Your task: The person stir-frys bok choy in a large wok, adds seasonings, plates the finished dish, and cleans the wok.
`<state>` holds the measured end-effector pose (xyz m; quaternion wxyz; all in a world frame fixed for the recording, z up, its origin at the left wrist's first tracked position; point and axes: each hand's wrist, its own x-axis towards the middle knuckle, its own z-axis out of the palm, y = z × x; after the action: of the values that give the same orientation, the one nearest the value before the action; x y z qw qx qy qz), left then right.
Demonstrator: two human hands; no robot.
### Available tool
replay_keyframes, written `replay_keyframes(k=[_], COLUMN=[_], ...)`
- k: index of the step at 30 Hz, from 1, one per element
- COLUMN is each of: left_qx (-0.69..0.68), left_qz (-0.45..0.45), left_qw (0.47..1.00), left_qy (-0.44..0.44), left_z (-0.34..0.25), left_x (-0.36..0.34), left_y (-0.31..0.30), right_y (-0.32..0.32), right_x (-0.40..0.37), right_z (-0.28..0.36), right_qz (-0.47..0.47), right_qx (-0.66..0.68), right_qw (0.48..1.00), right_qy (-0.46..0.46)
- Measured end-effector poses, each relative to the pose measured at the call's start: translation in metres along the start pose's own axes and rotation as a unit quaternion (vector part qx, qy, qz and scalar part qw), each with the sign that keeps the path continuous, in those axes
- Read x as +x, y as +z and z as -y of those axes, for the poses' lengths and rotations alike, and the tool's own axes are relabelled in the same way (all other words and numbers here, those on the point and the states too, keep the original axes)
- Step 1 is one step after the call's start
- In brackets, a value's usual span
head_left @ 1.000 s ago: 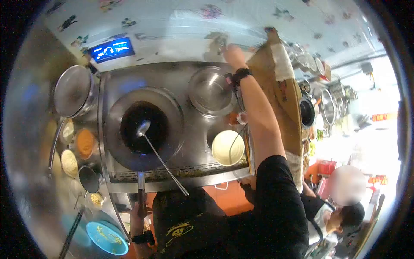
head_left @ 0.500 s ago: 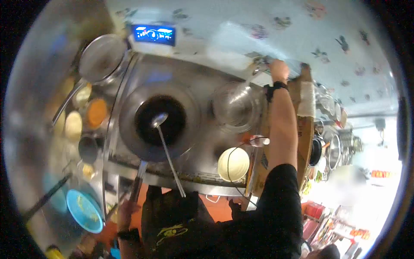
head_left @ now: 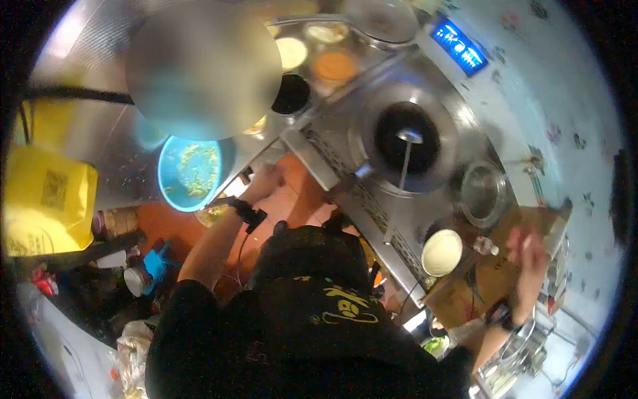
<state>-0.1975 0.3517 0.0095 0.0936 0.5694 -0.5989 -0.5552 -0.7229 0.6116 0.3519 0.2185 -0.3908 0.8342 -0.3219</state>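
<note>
My left hand (head_left: 267, 182), smeared by motion, is at the counter's edge, to the right of a light blue basin (head_left: 167, 174) with pale green shreds in it. What its fingers do is hidden. My right hand (head_left: 528, 249), also blurred, is over a brown cardboard sheet (head_left: 488, 269) near the tiled wall. Nothing can be made out in it. Between the hands, a wok (head_left: 372, 136) with dark liquid sits on the steel range. A long-handled ladle (head_left: 407, 166) rests in it, its handle reaching over the front edge.
A cream bowl (head_left: 441, 253) and a round metal pot (head_left: 483, 194) stand right of the wok. Seasoning containers, one orange (head_left: 335, 66), line the left, near a strainer (head_left: 382, 20). A yellow bag (head_left: 50, 199) is far left. A grey blurred oval hides part of the counter.
The view has swung left, bringing the blue basin and yellow bag further in. My right hand has drawn back from the wall by the tap. My left hand has moved from near the wok handle towards the basin.
</note>
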Motion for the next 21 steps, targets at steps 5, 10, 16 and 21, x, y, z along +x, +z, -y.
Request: replay_keyframes(k=[5, 10, 16, 21], left_qx=[0.058, 0.178, -0.038, -0.133], left_qz=[0.021, -0.077, -0.200, -0.172], left_qw=[0.995, 0.981, 0.957, 0.958], left_qy=[-0.078, 0.022, -0.208, -0.186], left_z=[0.146, 0.343, 0.379, 0.431], left_x=[-0.040, 0.018, 0.088, 0.143], left_y=[-0.015, 0.005, -0.012, -0.019], right_y=[0.152, 0.346, 0.332, 0.320], right_x=[-0.126, -0.280, -0.292, -0.305], right_z=[-0.122, -0.119, -0.157, -0.186], right_qz=[0.441, 0.505, 0.472, 0.455], right_qx=[0.305, 0.109, -0.035, -0.088], right_qw=[0.809, 0.818, 0.817, 0.812], right_qy=[0.241, 0.252, 0.330, 0.355])
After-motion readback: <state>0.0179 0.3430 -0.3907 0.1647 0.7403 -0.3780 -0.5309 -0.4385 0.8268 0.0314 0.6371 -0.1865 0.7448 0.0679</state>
